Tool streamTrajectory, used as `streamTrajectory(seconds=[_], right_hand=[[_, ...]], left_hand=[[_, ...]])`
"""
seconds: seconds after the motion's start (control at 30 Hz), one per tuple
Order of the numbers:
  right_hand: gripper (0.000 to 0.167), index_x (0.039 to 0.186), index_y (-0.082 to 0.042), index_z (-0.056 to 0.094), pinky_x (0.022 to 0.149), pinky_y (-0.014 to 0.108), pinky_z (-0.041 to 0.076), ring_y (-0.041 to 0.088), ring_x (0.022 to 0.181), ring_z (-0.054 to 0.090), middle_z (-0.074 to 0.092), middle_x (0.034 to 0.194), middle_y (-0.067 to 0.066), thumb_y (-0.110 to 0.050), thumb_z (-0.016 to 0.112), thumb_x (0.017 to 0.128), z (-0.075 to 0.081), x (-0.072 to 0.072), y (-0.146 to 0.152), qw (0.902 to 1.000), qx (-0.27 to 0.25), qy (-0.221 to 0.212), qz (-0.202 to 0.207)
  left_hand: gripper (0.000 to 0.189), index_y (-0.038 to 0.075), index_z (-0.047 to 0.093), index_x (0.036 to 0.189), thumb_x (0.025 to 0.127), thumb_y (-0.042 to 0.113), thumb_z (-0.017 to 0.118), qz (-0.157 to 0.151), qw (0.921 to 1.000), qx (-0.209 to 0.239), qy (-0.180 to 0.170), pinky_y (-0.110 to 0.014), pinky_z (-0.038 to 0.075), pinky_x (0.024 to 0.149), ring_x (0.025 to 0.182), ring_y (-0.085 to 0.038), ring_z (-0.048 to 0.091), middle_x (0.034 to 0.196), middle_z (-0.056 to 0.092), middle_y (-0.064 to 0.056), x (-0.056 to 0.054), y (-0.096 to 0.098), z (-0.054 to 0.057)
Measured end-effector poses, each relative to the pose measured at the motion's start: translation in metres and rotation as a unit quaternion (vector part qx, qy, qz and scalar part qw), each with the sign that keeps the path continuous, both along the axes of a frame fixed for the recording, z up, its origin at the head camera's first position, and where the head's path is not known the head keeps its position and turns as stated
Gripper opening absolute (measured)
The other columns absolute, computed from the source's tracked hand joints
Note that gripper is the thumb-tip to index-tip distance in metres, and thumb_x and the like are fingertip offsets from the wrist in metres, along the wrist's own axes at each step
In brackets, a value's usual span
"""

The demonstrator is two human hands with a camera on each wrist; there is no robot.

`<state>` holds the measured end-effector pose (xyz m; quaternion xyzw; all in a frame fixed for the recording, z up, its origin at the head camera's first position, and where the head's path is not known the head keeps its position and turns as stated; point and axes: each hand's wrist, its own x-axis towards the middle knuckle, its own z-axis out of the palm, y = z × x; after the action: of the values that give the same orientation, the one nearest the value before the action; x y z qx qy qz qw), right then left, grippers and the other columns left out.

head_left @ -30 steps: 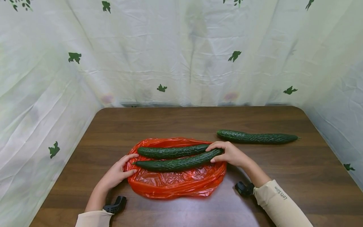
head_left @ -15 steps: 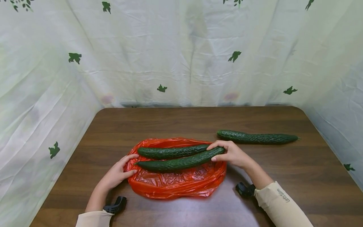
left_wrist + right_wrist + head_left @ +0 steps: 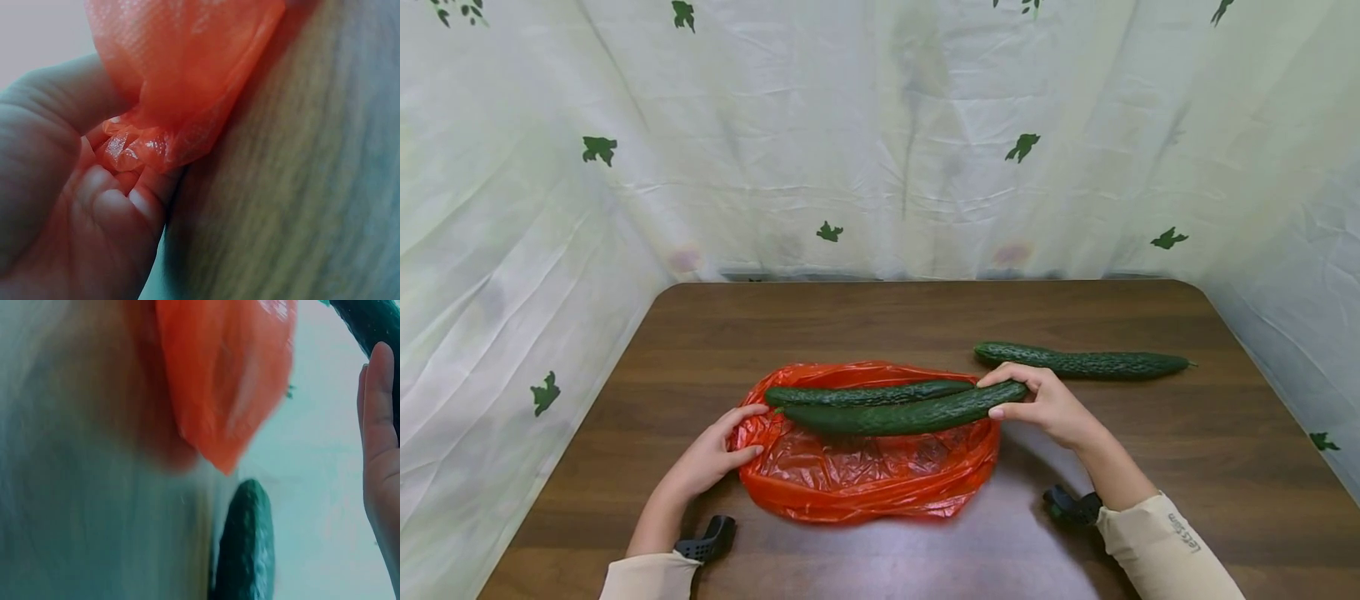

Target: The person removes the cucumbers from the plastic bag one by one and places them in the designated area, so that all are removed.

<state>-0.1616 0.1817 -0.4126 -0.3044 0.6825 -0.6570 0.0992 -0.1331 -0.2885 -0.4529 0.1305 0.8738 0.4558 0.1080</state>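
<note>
One End Held, One Edge Pinched

And here the held cucumber (image 3: pixel 902 418) is taken by one end: the right grip (image 3: pixel 1045 405) is closed round it, thumb on the near side, fingers over the far side, opened only to its girth. Its long body is stretched to the left of that grip, over the red bag (image 3: pixel 865 507), with the tip brought close to the left grip (image 3: pixel 709 455). Whether that tip is supported by the plastic cannot be told.

Over to the left grip: it is nearly closed, and the red bag's end is caught between thumb and curled fingers. The red bag is spread between the two grips on the bench (image 3: pixel 895 558), mouth upward. Inside it, just beyond the held cucumber, a second cucumber (image 3: pixel 865 396) is laid lengthwise. A third cucumber (image 3: pixel 1090 364) is seen on the bench just beyond the right grip, pointed out to its right.

Now the handling. By the look of it, fair weight is to be expected in the held cucumber, stiff but easily snapped if bent, with a bumpy skin that should be gripped well unless wet. Taken by one end, it may be felt as tip-heavy; nearer the middle, better balance would be found. The red bag is judged light, limp and slippery, best pinched at its gathered rim.
</note>
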Motion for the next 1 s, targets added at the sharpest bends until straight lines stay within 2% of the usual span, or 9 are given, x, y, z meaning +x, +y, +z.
streamTrajectory(seconds=[0.23, 0.43, 0.57, 0.67, 0.8, 0.9, 0.97, 1.0], right_hand=[[0.03, 0.106, 0.001, 0.059, 0.061, 0.029, 0.051, 0.017, 0.073, 0.057, 0.055, 0.103, 0.013, 0.01, 0.062, 0.078, 0.009, 0.006, 0.029, 0.9992, -0.014, 0.0, -0.039], [0.03, 0.106, 0.005, 0.058, 0.061, 0.027, 0.05, 0.015, 0.073, 0.056, 0.053, 0.103, 0.01, 0.014, 0.059, 0.077, 0.014, 0.015, 0.053, 0.9972, -0.042, 0.009, -0.061], [0.036, 0.106, 0.006, 0.059, 0.056, 0.024, 0.049, 0.012, 0.065, 0.055, 0.054, 0.104, 0.009, 0.023, 0.054, 0.074, 0.018, 0.021, 0.069, 0.9944, -0.069, 0.03, -0.074], [0.041, 0.105, 0.004, 0.06, 0.052, 0.022, 0.048, 0.006, 0.053, 0.048, 0.055, 0.105, 0.009, 0.027, 0.052, 0.072, 0.021, 0.026, 0.082, 0.992, -0.081, 0.039, -0.089], [0.044, 0.106, 0.007, 0.059, 0.052, 0.022, 0.046, 0.007, 0.058, 0.048, 0.054, 0.106, 0.011, 0.031, 0.048, 0.071, 0.022, 0.032, 0.099, 0.9888, -0.103, 0.05, -0.095], [0.045, 0.106, 0.009, 0.058, 0.052, 0.023, 0.045, 0.012, 0.073, 0.053, 0.054, 0.108, 0.012, 0.033, 0.046, 0.07, 0.023, 0.037, 0.113, 0.9869, -0.113, 0.054, -0.101], [0.046, 0.106, 0.009, 0.058, 0.05, 0.023, 0.044, 0.011, 0.072, 0.054, 0.055, 0.109, 0.011, 0.034, 0.045, 0.069, 0.024, 0.041, 0.123, 0.9864, -0.11, 0.054, -0.11], [0.047, 0.107, 0.008, 0.059, 0.048, 0.024, 0.043, 0.009, 0.066, 0.053, 0.055, 0.109, 0.01, 0.034, 0.046, 0.07, 0.024, 0.043, 0.128, 0.9865, -0.1, 0.053, -0.118]], left_hand=[[0.051, 0.013, 0.043, 0.129, 0.083, 0.02, 0.065, -0.002, 1.0, 0.007, -0.005, -0.042, 0.046, 0.083, 0.109, -0.035, 0.046, 0.125, 0.042, -0.018, -0.001, 0.001, 0.001], [0.051, 0.012, 0.043, 0.129, 0.083, 0.02, 0.065, 0.0, 1.0, 0.003, -0.005, -0.043, 0.045, 0.084, 0.109, -0.035, 0.046, 0.125, 0.042, -0.017, -0.001, 0.0, 0.0], [0.051, 0.012, 0.043, 0.129, 0.083, 0.02, 0.065, -0.001, 0.9999, 0.006, -0.01, -0.04, 0.046, 0.083, 0.108, -0.035, 0.046, 0.125, 0.042, -0.018, -0.001, -0.001, 0.0], [0.051, 0.011, 0.043, 0.129, 0.083, 0.02, 0.065, -0.003, 0.9999, 0.009, -0.01, -0.037, 0.047, 0.082, 0.108, -0.034, 0.046, 0.124, 0.042, -0.018, -0.001, -0.001, -0.001], [0.052, 0.01, 0.043, 0.129, 0.083, 0.019, 0.065, 0.0, 0.9998, 0.012, -0.015, -0.034, 0.048, 0.081, 0.106, -0.035, 0.047, 0.125, 0.041, -0.019, -0.001, -0.001, -0.001], [0.052, 0.01, 0.043, 0.129, 0.083, 0.018, 0.065, 0.002, 0.9997, 0.015, -0.02, -0.035, 0.048, 0.08, 0.106, -0.035, 0.047, 0.125, 0.04, -0.02, -0.001, -0.001, -0.001], [0.052, 0.01, 0.042, 0.129, 0.083, 0.018, 0.065, 0.003, 0.9996, 0.016, -0.022, -0.036, 0.048, 0.08, 0.106, -0.036, 0.047, 0.126, 0.039, -0.021, -0.001, -0.001, -0.001], [0.053, 0.01, 0.042, 0.129, 0.083, 0.017, 0.065, 0.003, 0.9996, 0.018, -0.022, -0.036, 0.048, 0.08, 0.107, -0.037, 0.047, 0.127, 0.039, -0.022, -0.001, -0.001, -0.001]])
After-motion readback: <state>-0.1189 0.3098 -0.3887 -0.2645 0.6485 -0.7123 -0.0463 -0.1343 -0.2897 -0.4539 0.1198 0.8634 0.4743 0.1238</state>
